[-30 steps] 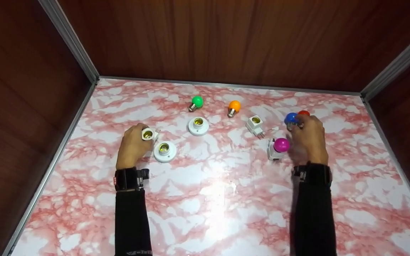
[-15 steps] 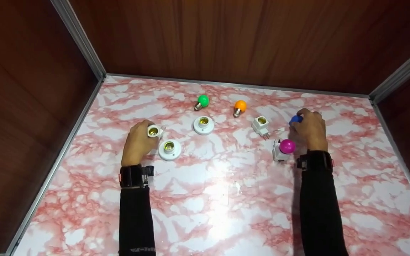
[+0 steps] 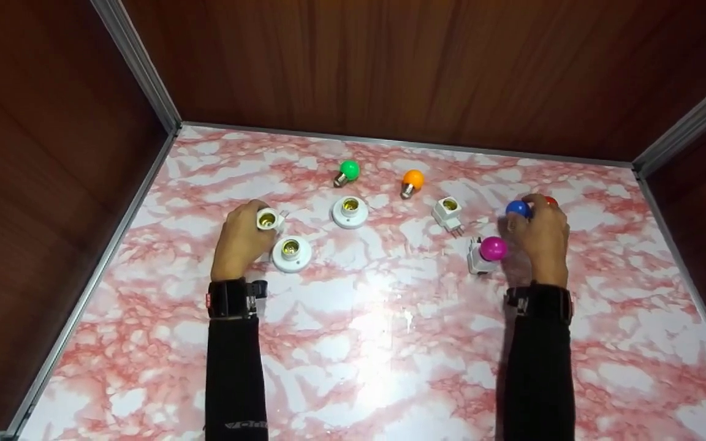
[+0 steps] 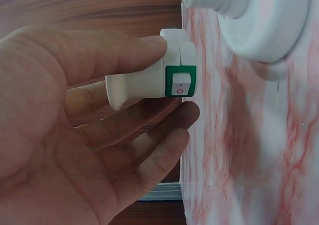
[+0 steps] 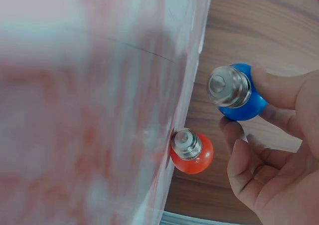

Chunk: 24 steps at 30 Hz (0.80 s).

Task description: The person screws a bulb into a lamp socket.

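Note:
My left hand (image 3: 241, 242) holds a white plug-in lamp socket (image 3: 267, 218), its brass-lined opening facing up in the head view. In the left wrist view, the thumb lies along that socket and a rocker switch (image 4: 181, 84) with a green surround shows on its side. My right hand (image 3: 543, 239) pinches a small blue bulb (image 5: 244, 93) by its globe, the metal screw base pointing away from the palm. Beside it a red bulb (image 5: 194, 157) rests on the table, partly hidden behind the right hand in the head view.
Two round white lamp holders (image 3: 350, 212) stand near the left hand. A green bulb (image 3: 349, 170) and an orange bulb (image 3: 413, 180) lie farther back. Right of centre are a plug-in socket (image 3: 448, 211) and another carrying a magenta bulb (image 3: 493, 248). Wood-look panels (image 3: 390, 67) wall the table.
My right hand has taken hold of the blue bulb and drawn it up off the table. The red bulb shows again beside the hand. The left hand keeps its grip on the socket.

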Available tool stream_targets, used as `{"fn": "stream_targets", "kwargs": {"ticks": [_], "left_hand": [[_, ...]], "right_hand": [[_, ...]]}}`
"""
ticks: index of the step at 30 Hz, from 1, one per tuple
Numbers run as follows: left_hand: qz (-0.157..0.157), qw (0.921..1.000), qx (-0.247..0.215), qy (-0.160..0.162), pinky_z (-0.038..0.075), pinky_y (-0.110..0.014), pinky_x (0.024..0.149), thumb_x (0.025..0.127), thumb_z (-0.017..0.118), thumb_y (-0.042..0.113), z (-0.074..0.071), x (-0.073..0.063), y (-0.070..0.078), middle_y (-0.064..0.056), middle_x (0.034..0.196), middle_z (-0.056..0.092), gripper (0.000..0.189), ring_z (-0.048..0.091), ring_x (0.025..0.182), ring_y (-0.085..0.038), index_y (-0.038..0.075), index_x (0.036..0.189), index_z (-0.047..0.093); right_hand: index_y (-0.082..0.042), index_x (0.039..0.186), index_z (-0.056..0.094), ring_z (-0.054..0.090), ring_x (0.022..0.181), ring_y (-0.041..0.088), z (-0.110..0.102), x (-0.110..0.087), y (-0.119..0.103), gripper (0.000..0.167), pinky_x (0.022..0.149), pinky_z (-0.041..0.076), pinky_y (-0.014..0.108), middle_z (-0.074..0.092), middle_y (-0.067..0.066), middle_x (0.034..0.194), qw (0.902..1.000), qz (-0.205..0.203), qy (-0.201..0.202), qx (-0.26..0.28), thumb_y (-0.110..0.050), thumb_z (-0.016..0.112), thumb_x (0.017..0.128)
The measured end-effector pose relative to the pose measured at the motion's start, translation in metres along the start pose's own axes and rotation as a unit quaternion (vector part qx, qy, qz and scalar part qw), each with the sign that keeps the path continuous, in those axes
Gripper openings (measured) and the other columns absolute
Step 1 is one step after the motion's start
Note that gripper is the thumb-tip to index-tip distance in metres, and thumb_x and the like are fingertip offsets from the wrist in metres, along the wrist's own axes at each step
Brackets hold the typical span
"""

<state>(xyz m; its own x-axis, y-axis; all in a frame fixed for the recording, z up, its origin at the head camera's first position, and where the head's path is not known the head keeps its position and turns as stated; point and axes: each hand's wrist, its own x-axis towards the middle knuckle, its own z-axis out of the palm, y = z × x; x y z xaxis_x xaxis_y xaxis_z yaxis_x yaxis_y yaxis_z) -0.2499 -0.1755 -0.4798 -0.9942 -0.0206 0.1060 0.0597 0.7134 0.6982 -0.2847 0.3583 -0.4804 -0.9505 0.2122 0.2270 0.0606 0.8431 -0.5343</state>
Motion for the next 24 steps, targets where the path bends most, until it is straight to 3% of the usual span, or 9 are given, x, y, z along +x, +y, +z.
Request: {"fn": "stream_targets", "kwargs": {"ticks": [12, 15, 19, 24], "left_hand": [[0.0, 1.0, -0.006, -0.001, 0.055, -0.051, 0.103, 0.087, 0.07, 0.001, 0.0, 0.001, 0.008, -0.021, 0.124, 0.071, 0.045, 0.068, 0.115, -0.037, -0.001, 0.132, 0.064], [0.001, 0.9999, -0.014, -0.001, 0.056, -0.051, 0.104, 0.088, 0.07, 0.002, 0.0, 0.001, 0.01, -0.022, 0.127, 0.071, 0.047, 0.068, 0.117, -0.037, -0.001, 0.135, 0.063], [0.004, 0.9997, -0.024, -0.001, 0.056, -0.051, 0.106, 0.09, 0.07, 0.001, 0.0, 0.001, 0.012, -0.022, 0.129, 0.07, 0.047, 0.068, 0.12, -0.038, -0.002, 0.136, 0.061], [0.016, 0.9993, -0.034, 0.002, 0.054, -0.052, 0.104, 0.092, 0.069, 0.001, 0.002, 0.002, 0.016, -0.022, 0.129, 0.069, 0.044, 0.066, 0.119, -0.038, -0.002, 0.135, 0.061]], "right_hand": [[-0.004, 0.138, 0.064, 0.067, 0.112, 0.048, -0.005, -0.025, 0.0, 0.04, 0.101, 0.053, 0.06, 0.067, 0.031, 0.126, 0.995, -0.006, 0.087, 0.048, -0.02, 0.071, 0.102], [-0.004, 0.138, 0.064, 0.068, 0.102, 0.04, -0.007, -0.026, 0.0, 0.039, 0.092, 0.054, 0.045, 0.068, 0.029, 0.12, 0.9914, -0.018, 0.11, 0.069, -0.019, 0.072, 0.102], [-0.005, 0.14, 0.063, 0.065, 0.095, 0.022, -0.011, -0.029, -0.004, 0.04, 0.085, 0.046, 0.018, 0.072, 0.027, 0.121, 0.987, -0.027, 0.118, 0.106, -0.02, 0.069, 0.104], [-0.008, 0.146, 0.059, 0.058, 0.096, -0.001, -0.019, -0.033, -0.012, 0.045, 0.085, 0.044, 0.009, 0.072, 0.024, 0.135, 0.9855, -0.015, 0.093, 0.141, -0.026, 0.067, 0.105]]}}
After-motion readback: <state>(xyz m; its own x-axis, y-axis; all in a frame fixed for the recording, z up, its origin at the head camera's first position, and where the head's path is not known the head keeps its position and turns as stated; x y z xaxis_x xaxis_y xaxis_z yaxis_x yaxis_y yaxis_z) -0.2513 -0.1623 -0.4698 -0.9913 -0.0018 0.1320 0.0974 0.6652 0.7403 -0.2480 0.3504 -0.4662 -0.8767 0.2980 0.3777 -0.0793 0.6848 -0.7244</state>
